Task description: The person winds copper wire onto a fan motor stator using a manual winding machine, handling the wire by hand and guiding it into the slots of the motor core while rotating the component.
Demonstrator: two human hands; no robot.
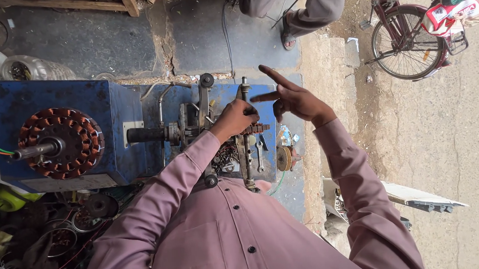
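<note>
My left hand (234,118) is curled tight around a part of the winding machine (217,130), right by the upright metal rod (246,134). I can't tell just which part the fingers hold, since the hand hides it. The machine sits on the blue metal stand (51,97), in the middle of my view, just above my chest.

My right hand (293,98) is up in the air beside the left one, touching nothing. It is half open: two fingers (272,76) stick out straight and the others are bent in.

On the far side of the blue stand I see a round copper-wound stator (60,142) on a shaft. A small spanner (259,153) lies on the stand below my left hand. Further off a bicycle (412,32) stands on the dirt, and another person's legs (298,4) are near the top.
</note>
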